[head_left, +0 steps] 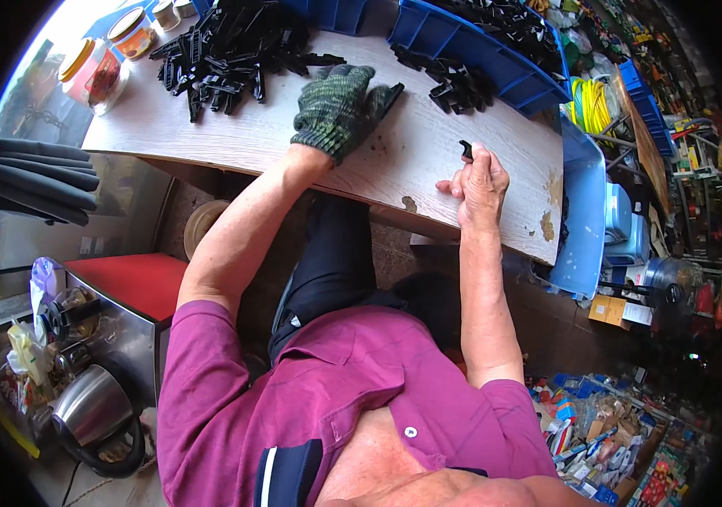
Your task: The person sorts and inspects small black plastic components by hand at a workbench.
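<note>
Pinching small black clip [466, 149], right hand [481, 186]; gloved left hand [340, 110] on table [293, 139].

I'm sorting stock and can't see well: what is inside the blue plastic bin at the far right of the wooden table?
The blue plastic bin holds a heap of small black plastic parts. Only the top layer shows; whatever lies beneath, and the bin's floor, is covered.

Gloved left hand [340, 106] lies flat, arm outstretched; bare right hand [481, 182] rests with fingers [472, 155] pinched together.
</note>
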Demonstrator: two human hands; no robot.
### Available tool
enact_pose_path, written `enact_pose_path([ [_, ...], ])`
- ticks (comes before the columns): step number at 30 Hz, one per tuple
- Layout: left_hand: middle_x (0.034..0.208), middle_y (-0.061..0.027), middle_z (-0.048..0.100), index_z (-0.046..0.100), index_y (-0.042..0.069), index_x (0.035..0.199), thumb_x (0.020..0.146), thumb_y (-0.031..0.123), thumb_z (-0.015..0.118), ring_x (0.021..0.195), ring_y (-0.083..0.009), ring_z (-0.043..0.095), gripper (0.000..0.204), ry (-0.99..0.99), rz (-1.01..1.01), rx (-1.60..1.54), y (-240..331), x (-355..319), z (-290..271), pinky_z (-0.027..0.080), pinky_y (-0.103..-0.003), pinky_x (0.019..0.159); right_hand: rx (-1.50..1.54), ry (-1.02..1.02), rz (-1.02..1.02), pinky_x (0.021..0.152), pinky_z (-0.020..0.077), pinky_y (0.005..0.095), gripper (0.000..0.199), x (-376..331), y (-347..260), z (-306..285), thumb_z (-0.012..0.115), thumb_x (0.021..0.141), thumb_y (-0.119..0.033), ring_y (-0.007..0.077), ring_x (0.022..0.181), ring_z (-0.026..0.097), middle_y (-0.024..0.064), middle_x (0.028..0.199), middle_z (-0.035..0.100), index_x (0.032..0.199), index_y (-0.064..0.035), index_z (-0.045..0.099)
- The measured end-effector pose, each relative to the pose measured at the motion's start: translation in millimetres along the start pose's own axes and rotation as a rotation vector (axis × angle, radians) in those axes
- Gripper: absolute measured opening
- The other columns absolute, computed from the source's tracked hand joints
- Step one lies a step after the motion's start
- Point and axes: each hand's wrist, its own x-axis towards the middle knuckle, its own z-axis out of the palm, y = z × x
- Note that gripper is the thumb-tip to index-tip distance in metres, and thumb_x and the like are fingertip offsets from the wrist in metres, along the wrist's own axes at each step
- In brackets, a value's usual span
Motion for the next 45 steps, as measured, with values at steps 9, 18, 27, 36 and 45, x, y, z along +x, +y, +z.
enact_pose_path([
  [9,0.104,-0.0154,0.067,0.072,0.011,0.101,0.094,0.04,0.055,0.101,-0.0365,0.059,0.035,-0.339,-0.133,0.246,46,-1,1,0.045,-0.055,0.083,-0.009,-0.022,-0.013,0.044,0.0567,0.0358,0.032,0,2,-3,0.06,0.099,-0.033,0.009,0.04,0.039,-0.0031,0.048,0.036,0.087,-0.0029,0.056],
  [18,0.094,-0.0186,0.07,0.065,0.008,0.105,0.094,0.029,0.064,0.089,-0.0336,0.069,0.023,-0.355,-0.15,-0.542,58,-31,13,0.053,-0.044,0.076,0.035,0.032,-0.015,0.041,0.0553,0.0355,0.03,0,0,-4,0.058,0.098,-0.03,0.0092,0.039,0.038,-0.0033,0.048,0.034,0.082,-0.0042,0.055],
  [27,0.103,-0.0136,0.07,0.068,0.002,0.112,0.1,0.024,0.06,0.091,-0.0212,0.066,0.026,-0.446,-0.207,-0.778,71,-34,21,0.052,-0.033,0.083,0.052,-0.006,-0.012,0.04,0.0552,0.0341,0.031,-6,-11,-1,0.058,0.098,-0.027,0.0095,0.037,0.039,-0.0003,0.048,0.04,0.075,-0.0072,0.05],
  [36,0.112,-0.0223,0.065,0.063,0.004,0.118,0.1,0.029,0.053,0.102,-0.0409,0.063,0.032,-0.155,-0.087,-0.579,81,-51,67,0.051,-0.047,0.088,-0.116,0.054,-0.189,0.046,0.0416,0.0258,0.037,-4,3,-5,0.063,0.097,-0.027,0.0054,0.05,0.037,-0.0055,0.056,0.04,0.069,-0.0104,0.046],
  [45,0.113,-0.0204,0.063,0.059,0.001,0.119,0.091,0.012,0.063,0.099,-0.0382,0.063,0.03,-0.088,0.086,-0.437,106,-47,61,0.052,-0.044,0.084,-0.113,0.14,-0.184,0.061,0.0365,0.0263,0.027,-7,-2,-11,0.061,0.094,-0.018,0.0048,0.065,0.039,-0.0094,0.071,0.043,0.069,-0.0136,0.052],
])
